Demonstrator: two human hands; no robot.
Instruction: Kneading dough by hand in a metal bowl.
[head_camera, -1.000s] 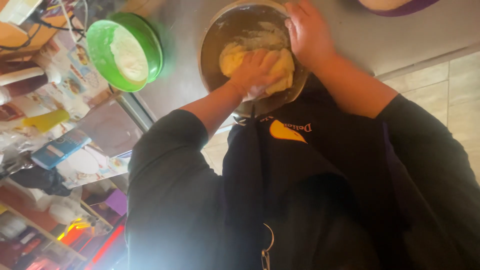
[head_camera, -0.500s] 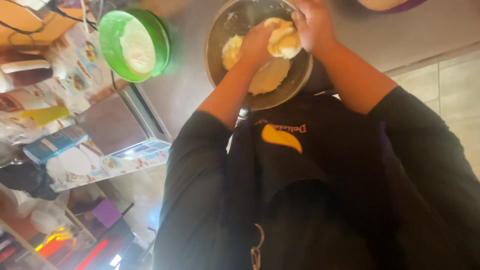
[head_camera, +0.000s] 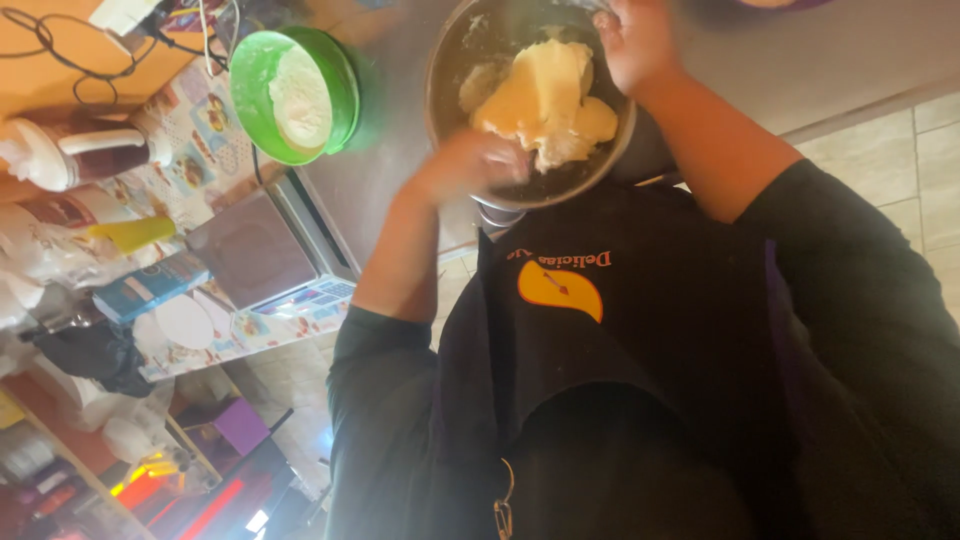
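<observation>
Left hand (head_camera: 470, 165) sits at the lower-left rim of the metal bowl (head_camera: 450, 70), fingers curled toward the dough (head_camera: 545, 100); motion blur, so can't tell if that grip is closed on dough or only touching it. Dough lies up and right of it, long axis running lower left to upper right. Right hand (head_camera: 635, 40), top centre of frame, fingers curled and pressed onto the dough's upper-right edge, is nearer the bulk. Bowl rests on the grey counter (head_camera: 760, 50). Green bowl (head_camera: 340, 65) of flour stands well apart, upper left.

bare counter (head_camera: 390, 170) between green bowl (head_camera: 340, 75) and metal bowl (head_camera: 445, 95).
</observation>
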